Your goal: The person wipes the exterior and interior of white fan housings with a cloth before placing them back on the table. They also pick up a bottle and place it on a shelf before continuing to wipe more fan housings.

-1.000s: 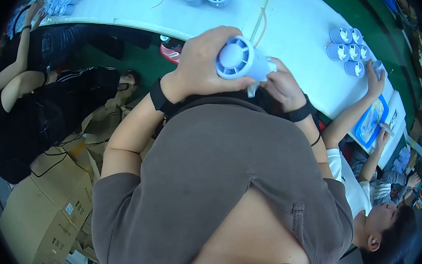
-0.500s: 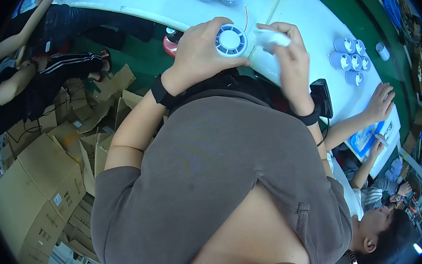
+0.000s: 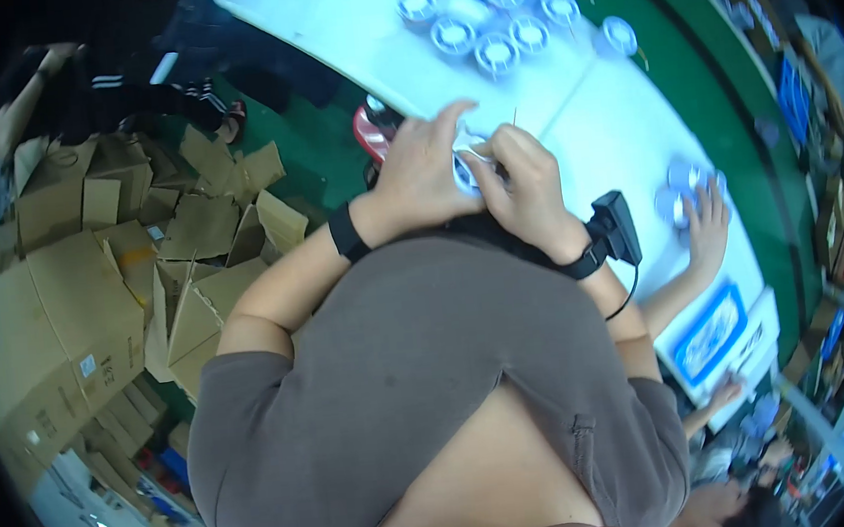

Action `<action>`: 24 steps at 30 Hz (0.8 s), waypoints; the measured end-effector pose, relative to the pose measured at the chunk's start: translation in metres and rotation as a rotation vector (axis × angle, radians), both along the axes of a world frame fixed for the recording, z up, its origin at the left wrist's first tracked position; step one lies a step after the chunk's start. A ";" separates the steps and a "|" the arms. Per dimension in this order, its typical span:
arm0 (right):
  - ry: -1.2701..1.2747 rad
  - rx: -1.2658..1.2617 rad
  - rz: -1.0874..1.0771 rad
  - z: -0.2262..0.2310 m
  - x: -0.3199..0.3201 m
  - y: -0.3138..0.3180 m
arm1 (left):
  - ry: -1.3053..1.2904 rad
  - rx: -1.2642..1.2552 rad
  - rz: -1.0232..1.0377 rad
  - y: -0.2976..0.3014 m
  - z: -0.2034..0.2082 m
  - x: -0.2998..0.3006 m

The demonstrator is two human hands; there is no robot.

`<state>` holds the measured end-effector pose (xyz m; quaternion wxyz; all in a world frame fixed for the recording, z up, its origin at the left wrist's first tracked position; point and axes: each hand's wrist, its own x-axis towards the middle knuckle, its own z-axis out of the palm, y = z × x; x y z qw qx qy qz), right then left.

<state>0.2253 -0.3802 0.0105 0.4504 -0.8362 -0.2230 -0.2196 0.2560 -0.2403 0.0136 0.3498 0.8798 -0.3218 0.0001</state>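
Workpiece (image 3: 465, 173) is a small pale-blue round part, mostly hidden by fingers, at the near edge of the white table (image 3: 621, 131). Over the top or just short of the edge: can't tell.

Left hand (image 3: 422, 170): at the table's near edge, fingers and thumb clamped around the workpiece from its left side. Black band (image 3: 347, 232) on that wrist.

Right hand (image 3: 527, 179): also at the table's near edge, against the workpiece from the right. Thumb and index drawn together at its face, other fingers curled in. Can't tell if the tips grip anything; too small. Black box (image 3: 617, 228) on that wrist, cable hanging off it.

Round parts (image 3: 497, 53): loose cluster on the table's far part, ribbed faces up. Single part (image 3: 617, 37) apart from them, by the table's far edge.

Pale cups (image 3: 677, 177): grouped toward the table's right end. Co-worker's hand (image 3: 709, 228) over them, fingers spread; contact unclear. Blue tray (image 3: 707, 335) nearer that same end.

Red object (image 3: 368, 133) just off the table's near edge. Cardboard boxes (image 3: 55, 316) on the floor, well left of the table.
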 end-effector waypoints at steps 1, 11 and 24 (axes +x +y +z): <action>0.131 0.069 -0.043 0.000 0.005 0.000 | -0.034 -0.025 0.037 0.003 0.002 -0.003; 0.025 0.005 0.137 0.002 0.038 0.032 | 0.127 -0.033 0.180 0.041 0.020 0.009; 0.495 1.327 -0.116 0.015 0.066 0.017 | 0.038 -0.183 0.699 0.170 -0.032 0.248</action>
